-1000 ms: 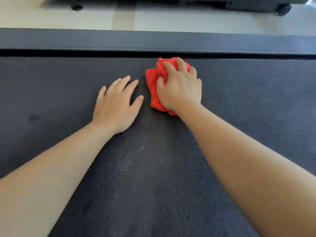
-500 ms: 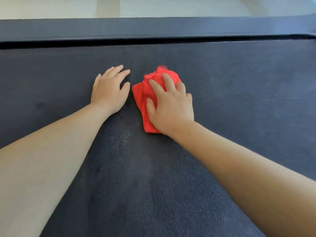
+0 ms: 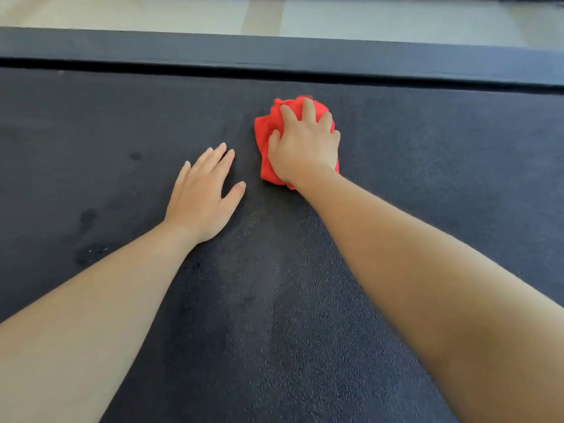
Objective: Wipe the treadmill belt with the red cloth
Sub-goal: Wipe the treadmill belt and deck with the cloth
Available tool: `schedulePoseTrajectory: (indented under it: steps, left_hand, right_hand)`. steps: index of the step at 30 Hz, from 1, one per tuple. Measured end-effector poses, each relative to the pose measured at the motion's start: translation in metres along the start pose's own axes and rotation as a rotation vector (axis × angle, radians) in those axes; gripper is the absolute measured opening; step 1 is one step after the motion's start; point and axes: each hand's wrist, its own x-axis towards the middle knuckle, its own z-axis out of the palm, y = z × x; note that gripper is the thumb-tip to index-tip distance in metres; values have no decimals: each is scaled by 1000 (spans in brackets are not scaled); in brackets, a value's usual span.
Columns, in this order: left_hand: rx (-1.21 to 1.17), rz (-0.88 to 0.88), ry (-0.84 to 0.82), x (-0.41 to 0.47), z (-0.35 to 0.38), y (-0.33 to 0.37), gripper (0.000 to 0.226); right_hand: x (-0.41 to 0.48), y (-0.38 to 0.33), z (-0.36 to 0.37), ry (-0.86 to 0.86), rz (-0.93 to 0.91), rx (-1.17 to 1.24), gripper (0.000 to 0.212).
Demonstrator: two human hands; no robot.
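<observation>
in the head view, the dark, textured treadmill belt (image 3: 427,190) was seen filling most of the picture, with both bare forearms stretched out over it from the near edge. the red cloth (image 3: 265,134) was found bunched into a crumpled wad on the belt, in its far half and slightly right of the middle, short of the dark side rail (image 3: 183,50) that ran across the top of the picture. the right hand (image 3: 305,148) was laid on top of the cloth, palm down, with the fingers (image 3: 308,109) curled over its far folds and the thumb pressed against its left side, so that the cloth was gripped and held down against the belt; red fabric was left showing at the left, beyond the fingertips and under the wrist. the left hand (image 3: 201,198) was spread flat on the belt, empty, with its fingers straight and nearly together and the thumb splayed toward the cloth; it was placed just beside the cloth on the left and nearer to the camera, not touching it. a few darker patches and small pale specks (image 3: 91,248) were noted on the belt to the left of the left forearm. a narrow black gap was seen between belt and rail, and pale flooring (image 3: 122,13) beyond the rail.
</observation>
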Motion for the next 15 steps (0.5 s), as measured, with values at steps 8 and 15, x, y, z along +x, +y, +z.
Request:
schedulePoseTrajectory:
  steps: [8,15]
  left_hand:
    - [16,21,13,1,-2,2,59]
    - [82,104,-123,11,-4,-9,62]
  right_hand:
    - [-38,4,-14,-23,-5,-15,49]
    - [-121,-1,-11,64,21,-13,47]
